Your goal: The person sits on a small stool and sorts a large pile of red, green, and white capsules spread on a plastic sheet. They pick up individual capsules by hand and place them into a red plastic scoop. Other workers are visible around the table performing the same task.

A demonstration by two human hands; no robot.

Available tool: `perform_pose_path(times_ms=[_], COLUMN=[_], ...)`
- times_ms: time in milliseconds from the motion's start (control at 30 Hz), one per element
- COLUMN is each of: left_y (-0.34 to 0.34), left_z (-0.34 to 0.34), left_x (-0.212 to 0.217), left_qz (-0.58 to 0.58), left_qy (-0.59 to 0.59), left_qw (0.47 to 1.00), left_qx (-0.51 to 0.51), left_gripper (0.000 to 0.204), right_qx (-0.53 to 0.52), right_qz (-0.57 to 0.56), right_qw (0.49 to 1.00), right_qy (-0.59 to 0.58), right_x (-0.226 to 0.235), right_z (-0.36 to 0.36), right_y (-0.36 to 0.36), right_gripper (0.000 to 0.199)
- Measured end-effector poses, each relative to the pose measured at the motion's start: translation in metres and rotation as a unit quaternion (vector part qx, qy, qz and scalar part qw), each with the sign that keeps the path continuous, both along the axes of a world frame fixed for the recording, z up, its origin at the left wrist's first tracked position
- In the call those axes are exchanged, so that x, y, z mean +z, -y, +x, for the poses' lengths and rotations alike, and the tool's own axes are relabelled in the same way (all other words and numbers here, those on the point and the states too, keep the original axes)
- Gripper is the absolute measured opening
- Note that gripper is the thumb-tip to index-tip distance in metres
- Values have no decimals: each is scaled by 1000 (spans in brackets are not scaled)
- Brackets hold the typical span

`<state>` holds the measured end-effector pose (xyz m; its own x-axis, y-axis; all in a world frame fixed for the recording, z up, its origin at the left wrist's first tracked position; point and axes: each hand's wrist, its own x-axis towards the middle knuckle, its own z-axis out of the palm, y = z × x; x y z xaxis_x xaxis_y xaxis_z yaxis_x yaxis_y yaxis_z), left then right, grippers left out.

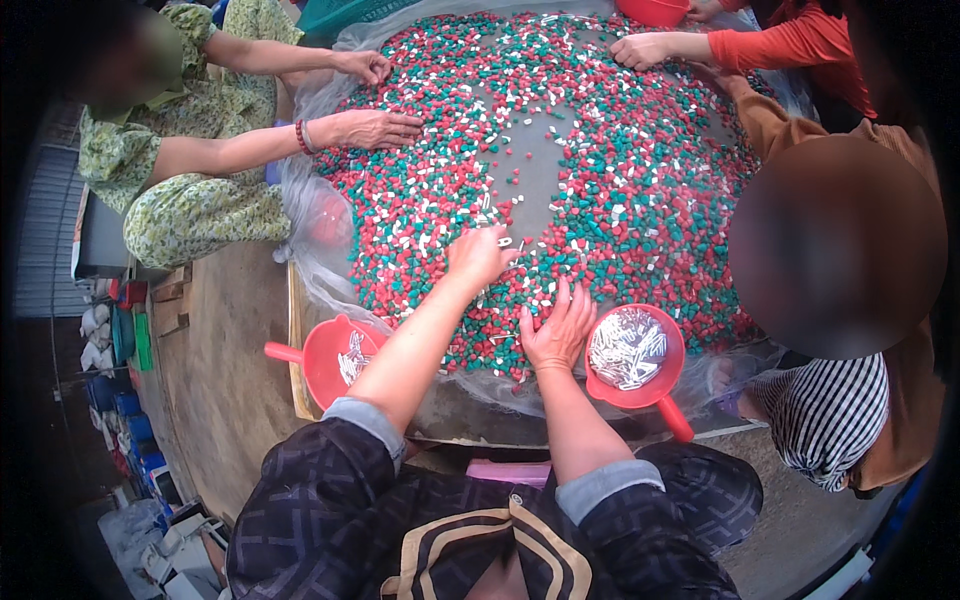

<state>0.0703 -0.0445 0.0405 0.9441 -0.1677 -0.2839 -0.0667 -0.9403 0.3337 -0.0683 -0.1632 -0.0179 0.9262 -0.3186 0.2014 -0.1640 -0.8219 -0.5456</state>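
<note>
A wide spread of small red, green and white pieces (640, 215) covers the table in front of me. My left hand (480, 258) is over the near middle of it, fingers curled together, with a small white piece (505, 242) at the fingertips. My right hand (562, 328) lies palm down on the near edge of the pieces, its fingers stretched out. Just right of it stands a red dipper (676, 352) with a handle, holding many slim white pieces (630, 350). A second red dipper (318, 368), left of my left forearm, holds fewer white pieces; my forearm partly covers it.
At the left, a person's hands (378, 130) rest on the pieces. Other people's hands (640, 50) reach in from the right. A red bowl (655, 10) and a green basket (340, 12) are at the far side. Clear plastic sheeting (312, 262) rims the table.
</note>
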Motion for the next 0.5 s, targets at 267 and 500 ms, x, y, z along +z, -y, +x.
perform_pose_path(times_ms=[267, 500], left_y=[12, -44], left_z=[9, 82], left_x=[-31, -47], left_qz=[-140, -254], left_qy=[-23, 27], left_qw=[987, 956], left_qx=[75, 145], left_gripper=[30, 29], right_qx=[-1, 7], right_qz=[-6, -2], right_qw=[1000, 1000], right_qy=[-16, -1], right_x=[2, 1], right_z=[-1, 1], right_y=[1, -2], right_gripper=[81, 81])
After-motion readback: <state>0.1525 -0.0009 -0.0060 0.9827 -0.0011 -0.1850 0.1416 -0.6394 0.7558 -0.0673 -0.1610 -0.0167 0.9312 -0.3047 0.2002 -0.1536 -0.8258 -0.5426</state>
